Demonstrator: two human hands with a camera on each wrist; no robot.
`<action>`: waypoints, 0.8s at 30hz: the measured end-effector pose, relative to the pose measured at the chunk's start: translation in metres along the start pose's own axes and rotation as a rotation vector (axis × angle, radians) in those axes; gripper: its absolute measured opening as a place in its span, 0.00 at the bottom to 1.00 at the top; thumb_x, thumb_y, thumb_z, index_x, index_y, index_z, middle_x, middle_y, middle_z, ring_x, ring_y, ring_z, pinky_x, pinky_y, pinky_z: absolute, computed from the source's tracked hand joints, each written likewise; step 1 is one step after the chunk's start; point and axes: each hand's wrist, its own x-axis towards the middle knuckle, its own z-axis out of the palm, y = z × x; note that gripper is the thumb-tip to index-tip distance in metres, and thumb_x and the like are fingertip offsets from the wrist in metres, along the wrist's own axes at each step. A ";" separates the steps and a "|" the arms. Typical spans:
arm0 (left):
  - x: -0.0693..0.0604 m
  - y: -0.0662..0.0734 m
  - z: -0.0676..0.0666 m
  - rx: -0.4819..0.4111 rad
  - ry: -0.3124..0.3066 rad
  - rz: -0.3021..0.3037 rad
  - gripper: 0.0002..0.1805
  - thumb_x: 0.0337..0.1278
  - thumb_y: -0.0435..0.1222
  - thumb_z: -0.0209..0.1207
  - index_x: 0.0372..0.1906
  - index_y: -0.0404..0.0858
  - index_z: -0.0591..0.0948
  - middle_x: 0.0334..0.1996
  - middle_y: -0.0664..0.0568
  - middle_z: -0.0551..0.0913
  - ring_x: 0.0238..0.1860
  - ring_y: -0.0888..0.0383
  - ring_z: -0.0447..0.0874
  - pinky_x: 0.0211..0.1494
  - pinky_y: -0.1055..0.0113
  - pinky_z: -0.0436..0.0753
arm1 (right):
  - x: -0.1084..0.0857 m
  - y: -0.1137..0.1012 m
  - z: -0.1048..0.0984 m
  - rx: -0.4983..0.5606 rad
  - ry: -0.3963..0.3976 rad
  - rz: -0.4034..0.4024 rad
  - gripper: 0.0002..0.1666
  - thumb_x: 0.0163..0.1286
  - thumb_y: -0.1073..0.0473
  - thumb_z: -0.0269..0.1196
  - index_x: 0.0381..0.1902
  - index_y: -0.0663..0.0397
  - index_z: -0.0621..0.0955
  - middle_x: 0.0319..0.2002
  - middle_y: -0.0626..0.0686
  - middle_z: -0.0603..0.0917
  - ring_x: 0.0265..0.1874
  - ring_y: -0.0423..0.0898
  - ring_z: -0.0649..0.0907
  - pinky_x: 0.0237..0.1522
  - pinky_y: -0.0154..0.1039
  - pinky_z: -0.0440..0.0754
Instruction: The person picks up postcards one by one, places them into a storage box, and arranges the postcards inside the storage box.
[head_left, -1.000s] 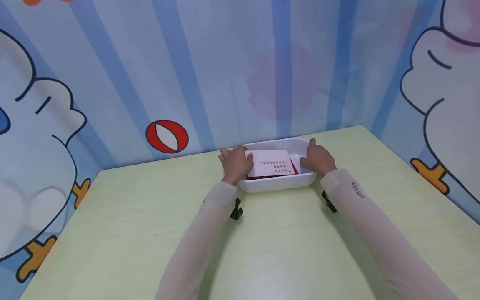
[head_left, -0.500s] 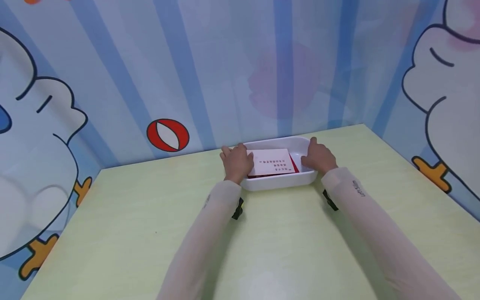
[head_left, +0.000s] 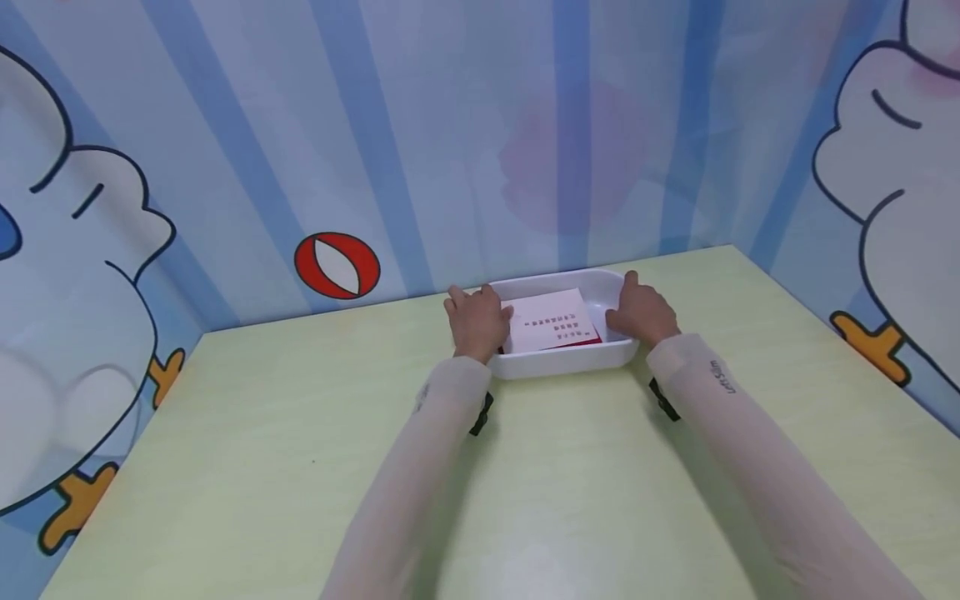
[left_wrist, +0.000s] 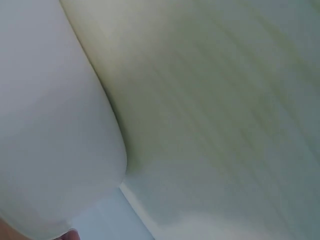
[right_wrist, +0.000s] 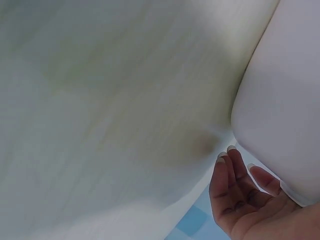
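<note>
A white plastic tray [head_left: 562,360] with raised walls stands near the far edge of the table. Inside it lies a white card [head_left: 547,319] with printed characters, with a red edge [head_left: 587,341] showing beneath. My left hand [head_left: 477,323] grips the tray's left end, its thumb over the rim towards the card. At the opposite end my right hand [head_left: 642,312] holds the rim, thumb on the inner side. The right wrist view shows the right hand's bent fingers [right_wrist: 235,170] outside the tray wall [right_wrist: 280,100]. In the left wrist view the tray wall [left_wrist: 55,115] hides most of the left hand.
The pale green table [head_left: 300,467] spreads out in front of and beside the tray. Behind it hangs a striped blue backdrop [head_left: 450,167] with a printed red-and-white ball [head_left: 337,265]. Cartoon-printed side panels [head_left: 907,250] flank the table.
The white card has turned slightly in the tray, and less red shows below it. Tray and hands appear a little further right and up, partly with the head view's shift. Both hands keep their hold.
</note>
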 end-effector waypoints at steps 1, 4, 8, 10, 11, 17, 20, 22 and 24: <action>0.001 0.000 0.000 0.000 -0.002 -0.001 0.21 0.70 0.52 0.54 0.51 0.39 0.80 0.44 0.48 0.87 0.56 0.46 0.64 0.62 0.54 0.63 | 0.000 0.000 0.000 -0.001 0.000 -0.002 0.47 0.69 0.55 0.55 0.75 0.70 0.47 0.63 0.74 0.71 0.57 0.65 0.77 0.62 0.60 0.76; 0.003 0.000 0.001 -0.003 -0.003 -0.003 0.21 0.70 0.52 0.54 0.51 0.39 0.80 0.43 0.49 0.87 0.56 0.47 0.64 0.61 0.54 0.63 | -0.001 0.000 -0.001 0.000 0.000 -0.004 0.47 0.69 0.55 0.55 0.75 0.70 0.46 0.63 0.74 0.71 0.57 0.65 0.77 0.62 0.60 0.76; 0.003 -0.001 0.002 -0.002 -0.006 -0.001 0.21 0.70 0.52 0.54 0.50 0.39 0.80 0.41 0.49 0.86 0.55 0.46 0.64 0.60 0.54 0.63 | -0.001 0.000 0.000 0.001 -0.004 -0.004 0.47 0.69 0.55 0.55 0.75 0.70 0.46 0.63 0.74 0.70 0.57 0.64 0.77 0.63 0.61 0.76; 0.002 -0.001 0.001 0.003 -0.009 0.000 0.20 0.70 0.51 0.54 0.49 0.39 0.80 0.40 0.48 0.86 0.55 0.46 0.64 0.60 0.54 0.63 | -0.001 0.000 0.000 -0.001 -0.005 -0.011 0.47 0.69 0.55 0.55 0.75 0.71 0.46 0.63 0.74 0.70 0.57 0.65 0.77 0.62 0.60 0.76; 0.001 -0.001 0.000 0.007 -0.010 0.002 0.20 0.70 0.51 0.54 0.49 0.38 0.80 0.40 0.48 0.86 0.54 0.46 0.64 0.60 0.54 0.63 | -0.001 0.000 0.000 -0.003 -0.005 -0.016 0.48 0.69 0.55 0.54 0.75 0.71 0.45 0.63 0.75 0.70 0.57 0.65 0.77 0.62 0.60 0.76; -0.002 -0.002 -0.001 0.020 -0.012 0.009 0.21 0.71 0.51 0.51 0.48 0.37 0.79 0.40 0.46 0.86 0.54 0.45 0.65 0.59 0.53 0.63 | -0.003 0.000 -0.001 -0.016 -0.007 -0.041 0.48 0.70 0.54 0.53 0.75 0.73 0.45 0.62 0.76 0.71 0.57 0.66 0.78 0.61 0.60 0.77; -0.002 -0.002 -0.001 0.020 -0.011 0.014 0.23 0.72 0.52 0.49 0.49 0.36 0.78 0.40 0.45 0.86 0.56 0.44 0.65 0.61 0.52 0.63 | -0.004 0.001 -0.002 -0.018 -0.009 -0.043 0.48 0.70 0.54 0.53 0.75 0.73 0.44 0.62 0.76 0.71 0.57 0.66 0.78 0.61 0.60 0.77; -0.002 -0.001 -0.001 0.022 -0.010 0.017 0.24 0.72 0.53 0.49 0.50 0.35 0.78 0.40 0.45 0.86 0.56 0.44 0.65 0.61 0.52 0.64 | -0.004 0.001 -0.003 -0.014 -0.009 -0.045 0.47 0.70 0.54 0.53 0.75 0.73 0.44 0.61 0.76 0.72 0.57 0.66 0.78 0.61 0.60 0.77; -0.002 -0.001 -0.001 0.027 -0.007 0.018 0.25 0.72 0.53 0.49 0.50 0.35 0.78 0.41 0.45 0.85 0.56 0.43 0.65 0.62 0.52 0.64 | -0.005 0.001 -0.004 -0.013 -0.008 -0.048 0.47 0.70 0.55 0.52 0.75 0.74 0.44 0.61 0.76 0.72 0.57 0.66 0.78 0.61 0.60 0.77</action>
